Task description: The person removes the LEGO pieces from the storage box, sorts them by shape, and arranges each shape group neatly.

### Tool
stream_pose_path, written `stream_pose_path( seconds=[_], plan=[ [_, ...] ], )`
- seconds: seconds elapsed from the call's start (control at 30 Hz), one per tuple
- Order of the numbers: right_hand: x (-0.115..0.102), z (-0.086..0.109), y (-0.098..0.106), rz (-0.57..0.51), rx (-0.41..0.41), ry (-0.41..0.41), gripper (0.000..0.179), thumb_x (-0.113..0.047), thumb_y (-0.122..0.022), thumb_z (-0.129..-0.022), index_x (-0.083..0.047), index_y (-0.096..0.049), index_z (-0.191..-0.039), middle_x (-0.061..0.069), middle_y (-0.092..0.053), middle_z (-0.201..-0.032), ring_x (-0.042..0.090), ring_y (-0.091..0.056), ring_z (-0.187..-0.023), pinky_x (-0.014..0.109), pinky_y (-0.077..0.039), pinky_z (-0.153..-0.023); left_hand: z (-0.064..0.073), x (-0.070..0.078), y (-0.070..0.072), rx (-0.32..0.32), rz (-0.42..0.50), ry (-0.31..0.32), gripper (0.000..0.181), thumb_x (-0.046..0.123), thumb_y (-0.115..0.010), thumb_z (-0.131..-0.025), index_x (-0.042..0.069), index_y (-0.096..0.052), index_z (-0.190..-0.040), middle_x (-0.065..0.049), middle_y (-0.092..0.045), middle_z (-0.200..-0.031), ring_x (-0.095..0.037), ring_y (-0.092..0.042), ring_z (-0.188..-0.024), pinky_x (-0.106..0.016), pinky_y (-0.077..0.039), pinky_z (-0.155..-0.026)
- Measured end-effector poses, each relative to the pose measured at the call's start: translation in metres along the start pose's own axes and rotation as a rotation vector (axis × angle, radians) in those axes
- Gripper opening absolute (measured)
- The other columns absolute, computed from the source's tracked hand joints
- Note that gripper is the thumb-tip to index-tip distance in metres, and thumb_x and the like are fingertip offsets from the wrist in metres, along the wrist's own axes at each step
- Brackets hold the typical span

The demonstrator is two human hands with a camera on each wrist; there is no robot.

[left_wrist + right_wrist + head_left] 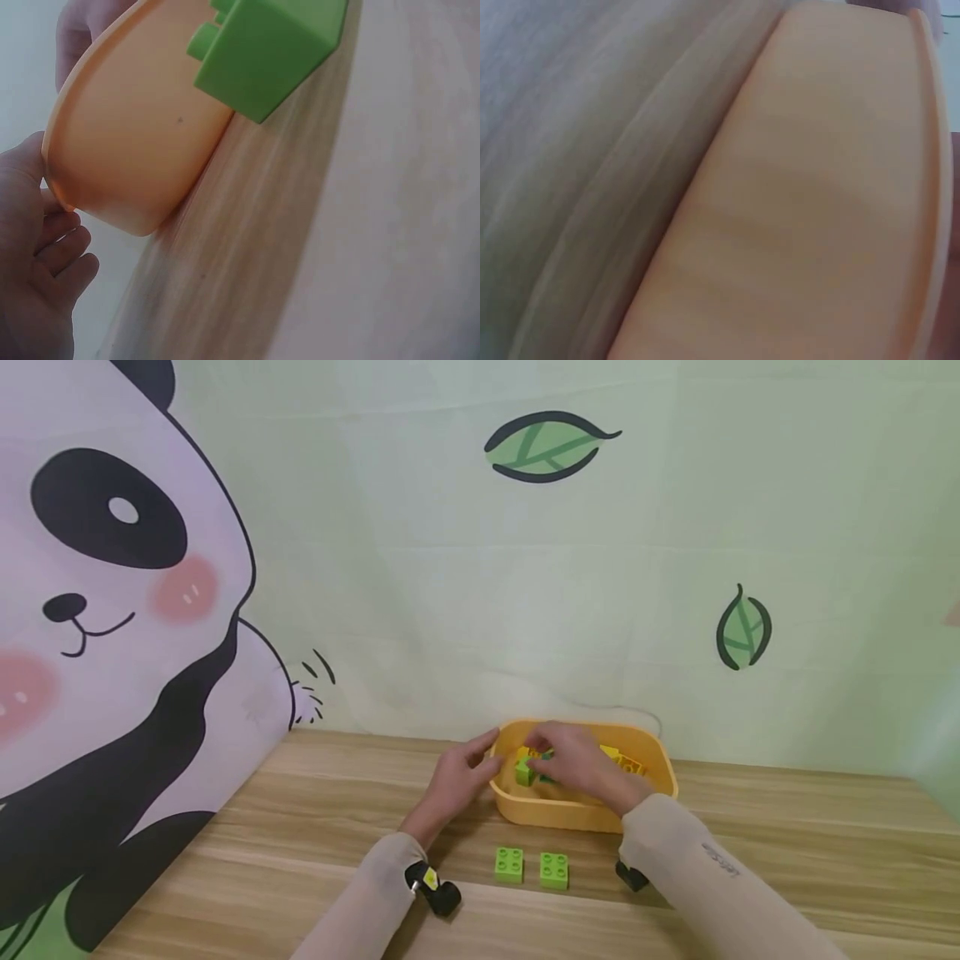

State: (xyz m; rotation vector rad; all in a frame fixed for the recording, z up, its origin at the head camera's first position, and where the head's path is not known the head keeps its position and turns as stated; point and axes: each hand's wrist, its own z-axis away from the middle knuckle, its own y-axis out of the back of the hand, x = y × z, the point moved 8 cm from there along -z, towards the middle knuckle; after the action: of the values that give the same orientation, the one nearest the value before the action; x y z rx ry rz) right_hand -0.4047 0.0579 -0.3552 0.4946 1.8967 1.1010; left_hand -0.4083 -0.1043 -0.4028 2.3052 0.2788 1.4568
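Current step, as I judge it over the remote feed: selection of a green block (523, 772) from the basket (558, 814). The block is inside the basket, at its left end, toward the near wall.

Left hand (453, 781): I read thumb and forefinger as holding the left rim of the basket; the left wrist view shows the remaining fingers loosely bent outside the wall.

Right hand (573, 760): it reaches over the near rim, fingers bent, thumb at the green block. I cannot tell whether the pinch is complete or whether the block is off the basket floor; the right wrist view gives me mainly the outer wall.

Reference parts: two matching green blocks, a left one (508, 865) and a right one (553, 870), stand apart on the table (262, 860), studs up, on the near side of the basket. Yellow pieces (628, 763) lie at the basket's right.

Next move, in my judgement: secure the pinch, raise the block clear of the near rim, and brace the basket with the left hand
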Motion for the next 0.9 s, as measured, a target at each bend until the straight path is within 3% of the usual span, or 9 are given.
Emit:
stream_pose_path(
  seconds=[0.33,0.53,0.77,0.9],
  plan=[
    [0.001,-0.008,-0.018,0.064,-0.066,0.015,0.022,-0.006,-0.077,-0.097,0.000,-0.074,-0.118,0.013,-0.073,-0.117,0.029,-0.067,-0.108,0.048,-0.057,-0.098,-0.001,0.001,-0.001,-0.004,0.012,0.002,0.052,0.014,-0.063,-0.101,0.000,-0.056,-0.151,-0.014,-0.055,-0.154,-0.038,-0.054,-0.139,-0.051,-0.046,-0.114],
    [-0.003,-0.009,-0.022,0.118,-0.083,0.038,0.023,-0.006,-0.077,-0.097,0.000,-0.075,-0.119,0.012,-0.071,-0.120,0.029,-0.067,-0.112,0.046,-0.056,-0.102,-0.001,-0.002,-0.002,-0.008,0.010,0.008,0.052,0.015,-0.063,-0.102,0.001,-0.056,-0.152,-0.014,-0.055,-0.155,-0.038,-0.054,-0.140,-0.052,-0.046,-0.113],
    [-0.005,-0.009,-0.023,0.139,-0.091,0.038,0.019,-0.008,-0.079,-0.096,-0.002,-0.077,-0.114,0.009,-0.067,-0.114,0.024,-0.064,-0.100,0.043,-0.058,-0.095,0.000,-0.003,-0.001,-0.002,0.016,0.014,0.052,0.015,-0.063,-0.102,0.001,-0.057,-0.152,-0.013,-0.056,-0.154,-0.037,-0.054,-0.140,-0.052,-0.046,-0.114],
    [-0.005,-0.009,-0.024,0.143,-0.112,0.034,0.021,-0.007,-0.078,-0.095,-0.002,-0.076,-0.116,0.010,-0.068,-0.116,0.025,-0.065,-0.102,0.043,-0.058,-0.097,0.000,-0.002,-0.001,0.000,0.011,0.019,0.052,0.014,-0.063,-0.102,0.002,-0.057,-0.152,-0.012,-0.056,-0.154,-0.036,-0.054,-0.140,-0.051,-0.046,-0.114]
  ],
)
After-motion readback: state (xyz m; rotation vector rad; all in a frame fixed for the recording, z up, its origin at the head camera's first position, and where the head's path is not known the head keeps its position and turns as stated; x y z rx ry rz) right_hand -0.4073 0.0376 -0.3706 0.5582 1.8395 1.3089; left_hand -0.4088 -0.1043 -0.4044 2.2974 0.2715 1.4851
